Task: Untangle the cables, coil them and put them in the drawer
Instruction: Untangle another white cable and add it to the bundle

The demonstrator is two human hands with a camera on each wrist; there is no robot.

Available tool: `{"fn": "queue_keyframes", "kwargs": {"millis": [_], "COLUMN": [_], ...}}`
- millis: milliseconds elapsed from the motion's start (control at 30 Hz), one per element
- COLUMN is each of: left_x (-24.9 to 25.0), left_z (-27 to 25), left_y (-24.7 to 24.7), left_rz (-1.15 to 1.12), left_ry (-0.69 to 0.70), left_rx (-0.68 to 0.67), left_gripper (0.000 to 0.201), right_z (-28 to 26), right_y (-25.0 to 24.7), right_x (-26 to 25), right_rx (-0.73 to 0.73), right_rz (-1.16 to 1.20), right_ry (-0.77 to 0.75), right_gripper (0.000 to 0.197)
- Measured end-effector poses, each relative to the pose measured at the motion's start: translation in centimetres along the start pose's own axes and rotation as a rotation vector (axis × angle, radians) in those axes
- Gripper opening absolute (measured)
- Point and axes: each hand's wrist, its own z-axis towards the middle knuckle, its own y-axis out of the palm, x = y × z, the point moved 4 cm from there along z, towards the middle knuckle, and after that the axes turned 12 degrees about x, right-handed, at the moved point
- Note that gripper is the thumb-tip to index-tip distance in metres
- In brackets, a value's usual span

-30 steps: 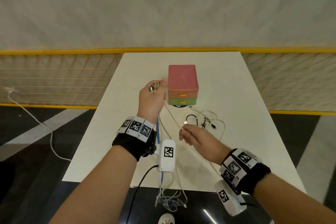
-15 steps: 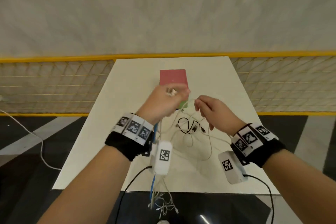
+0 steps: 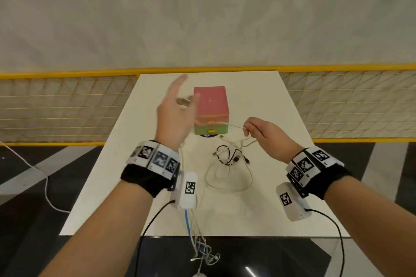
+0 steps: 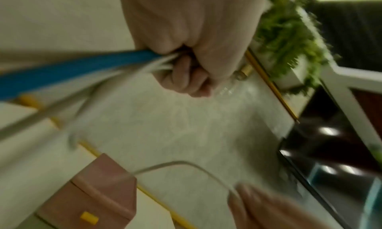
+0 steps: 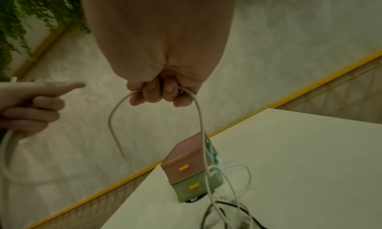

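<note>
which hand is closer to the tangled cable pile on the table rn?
Right. The right hand hovers just above and right of the cable pile, pinching a white cable that rises from it. The left hand is raised farther off, up beside the drawer box.

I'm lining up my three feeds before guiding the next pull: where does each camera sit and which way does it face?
Head: worn on the head, facing forward and down at the table; both forearms, left hand and right hand show.
Left wrist: looks along the left hand, its grip on the bundle of cables.
Right wrist: looks along the right hand pinching the white cable.
All three share the drawer box.
</note>
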Motion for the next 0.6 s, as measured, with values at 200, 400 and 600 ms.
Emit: {"fn": "queue_keyframes", "kwargs": {"millis": [200, 400, 600], "left_x": [0.5, 0.2, 0.2], "left_z": [-3.4, 0.1, 1.1], "left_y": [4.8, 0.9, -1.0], "left_rz": [0.179, 0.038, -0.038], "left_ry": [0.06, 0.015, 0.026], "left_rx": [-0.314, 0.13, 0.213], "left_gripper": [0.023, 0.021, 0.017], "right_z": [2.2, 2.1, 2.4], "right_y": [0.0, 0.6, 1.4], "right_x": [-3.7, -1.7, -0.2], "right_rx": [0.045, 0.002, -0.003], "right_rz": [0.069, 0.1, 0.048], "right_ry": [-0.121, -0.107, -0.062], "right_gripper": [0.026, 0.028, 0.026]}}
